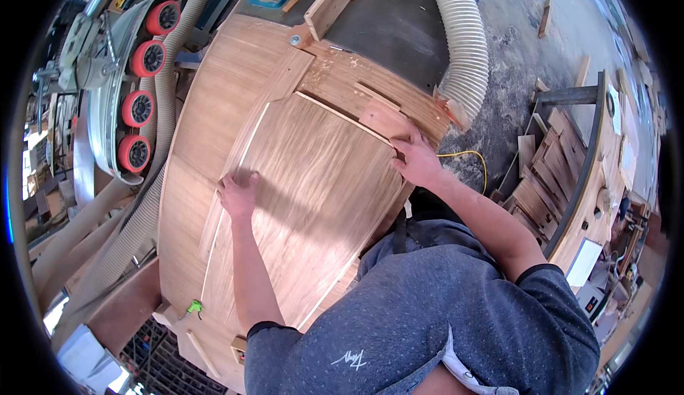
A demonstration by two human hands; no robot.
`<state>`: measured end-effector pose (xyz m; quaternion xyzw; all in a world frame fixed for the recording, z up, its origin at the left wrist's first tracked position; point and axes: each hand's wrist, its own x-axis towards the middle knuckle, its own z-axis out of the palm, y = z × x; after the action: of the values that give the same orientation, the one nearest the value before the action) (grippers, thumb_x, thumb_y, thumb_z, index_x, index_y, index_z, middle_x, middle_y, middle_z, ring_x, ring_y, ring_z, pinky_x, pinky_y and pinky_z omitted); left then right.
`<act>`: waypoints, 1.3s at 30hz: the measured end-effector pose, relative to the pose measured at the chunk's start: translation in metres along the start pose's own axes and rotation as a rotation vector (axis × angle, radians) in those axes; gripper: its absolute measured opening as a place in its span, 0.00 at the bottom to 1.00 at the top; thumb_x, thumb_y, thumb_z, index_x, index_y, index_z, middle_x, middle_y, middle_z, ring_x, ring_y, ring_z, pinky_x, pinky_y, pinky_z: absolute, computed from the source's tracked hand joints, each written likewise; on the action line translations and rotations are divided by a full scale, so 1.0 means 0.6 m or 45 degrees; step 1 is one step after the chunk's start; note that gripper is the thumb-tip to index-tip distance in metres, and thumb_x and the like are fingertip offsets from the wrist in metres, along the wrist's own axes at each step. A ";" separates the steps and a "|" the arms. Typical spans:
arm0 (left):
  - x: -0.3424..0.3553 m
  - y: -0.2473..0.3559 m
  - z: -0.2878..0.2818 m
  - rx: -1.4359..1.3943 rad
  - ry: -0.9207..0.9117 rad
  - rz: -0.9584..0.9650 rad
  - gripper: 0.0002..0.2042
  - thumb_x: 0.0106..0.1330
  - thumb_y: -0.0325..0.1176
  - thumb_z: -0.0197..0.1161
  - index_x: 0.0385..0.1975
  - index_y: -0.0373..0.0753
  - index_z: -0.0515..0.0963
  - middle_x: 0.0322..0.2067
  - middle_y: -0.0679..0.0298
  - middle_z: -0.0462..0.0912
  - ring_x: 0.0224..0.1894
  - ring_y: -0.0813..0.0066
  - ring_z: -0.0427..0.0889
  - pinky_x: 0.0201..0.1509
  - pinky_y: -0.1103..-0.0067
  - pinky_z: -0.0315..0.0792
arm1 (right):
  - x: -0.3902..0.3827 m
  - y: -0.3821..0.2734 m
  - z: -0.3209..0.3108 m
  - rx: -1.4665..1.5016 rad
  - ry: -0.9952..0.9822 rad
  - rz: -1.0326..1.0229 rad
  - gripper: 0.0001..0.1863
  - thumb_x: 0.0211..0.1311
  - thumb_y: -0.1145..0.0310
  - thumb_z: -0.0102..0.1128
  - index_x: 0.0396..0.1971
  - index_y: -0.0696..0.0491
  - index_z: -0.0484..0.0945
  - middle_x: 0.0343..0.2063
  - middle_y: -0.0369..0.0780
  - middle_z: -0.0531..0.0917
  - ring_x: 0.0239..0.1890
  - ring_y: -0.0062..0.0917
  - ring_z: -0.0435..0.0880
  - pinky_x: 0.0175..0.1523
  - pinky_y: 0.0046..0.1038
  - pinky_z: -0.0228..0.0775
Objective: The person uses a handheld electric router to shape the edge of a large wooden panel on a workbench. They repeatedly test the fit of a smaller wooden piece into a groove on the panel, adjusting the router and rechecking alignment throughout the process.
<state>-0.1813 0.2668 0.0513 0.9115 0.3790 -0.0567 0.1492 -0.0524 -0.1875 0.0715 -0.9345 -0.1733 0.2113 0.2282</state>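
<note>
The wood panel [320, 156] is touched by a half-open left hand [239, 195] and loosely curled right hand [416, 160], grip's unclear tbh. Either could get pinched if it's shoved crooked.

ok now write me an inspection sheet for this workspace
Surface: broad light-brown wood-grain tabletop.
Job's things: large flat wooden panel with striped grain; flat pinkish wooden block beyond its far edge.
Clutter: small bright-green object near the tabletop's left edge.
Hands: left hand over the panel's left edge, thumb spread; right hand at its far right corner.
Cables: thin yellow cord or hose, curving right of the tabletop.
Surroundings: ribbed off-white hose; red-and-black wheels on a grey machine; brown wooden offcuts in a dark-framed rack.
</note>
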 end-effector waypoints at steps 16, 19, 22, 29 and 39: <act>-0.403 -0.001 0.089 -0.106 -0.080 -0.316 0.54 0.58 0.58 0.74 0.80 0.44 0.49 0.79 0.43 0.39 0.82 0.44 0.35 0.78 0.40 0.35 | -0.071 0.073 0.009 0.067 0.020 -0.175 0.27 0.58 0.68 0.66 0.59 0.55 0.76 0.67 0.49 0.72 0.64 0.51 0.73 0.67 0.45 0.70; -0.464 0.012 0.100 -0.133 -0.125 -0.373 0.57 0.54 0.56 0.78 0.80 0.45 0.49 0.79 0.43 0.38 0.82 0.46 0.33 0.79 0.42 0.34 | -0.061 0.107 0.016 0.159 0.091 -0.233 0.26 0.58 0.71 0.64 0.59 0.56 0.76 0.62 0.48 0.77 0.63 0.50 0.75 0.67 0.43 0.70; -0.516 0.033 0.111 -0.163 -0.134 -0.423 0.60 0.51 0.55 0.81 0.80 0.46 0.47 0.80 0.44 0.36 0.82 0.46 0.33 0.79 0.43 0.33 | -0.057 0.118 0.002 0.214 0.046 -0.239 0.24 0.60 0.75 0.57 0.59 0.57 0.76 0.58 0.50 0.80 0.63 0.48 0.75 0.68 0.42 0.69; -0.572 0.100 0.118 -0.189 -0.219 -0.509 0.60 0.52 0.55 0.80 0.80 0.46 0.47 0.80 0.44 0.35 0.82 0.47 0.33 0.80 0.45 0.32 | -0.052 0.158 -0.011 0.219 -0.037 -0.289 0.23 0.62 0.76 0.54 0.59 0.56 0.76 0.55 0.52 0.81 0.61 0.48 0.76 0.67 0.42 0.69; -0.668 0.131 0.206 -0.432 0.256 -0.801 0.38 0.61 0.50 0.76 0.60 0.28 0.68 0.56 0.48 0.69 0.57 0.51 0.72 0.60 0.57 0.70 | -0.026 0.173 -0.025 0.321 -0.190 -0.251 0.18 0.63 0.74 0.57 0.52 0.54 0.81 0.51 0.50 0.83 0.56 0.46 0.80 0.62 0.41 0.73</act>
<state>-0.4076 -0.0947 0.0387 0.7138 0.6573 0.0538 0.2356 -0.0347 -0.2858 0.0369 -0.8585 -0.2528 0.2769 0.3498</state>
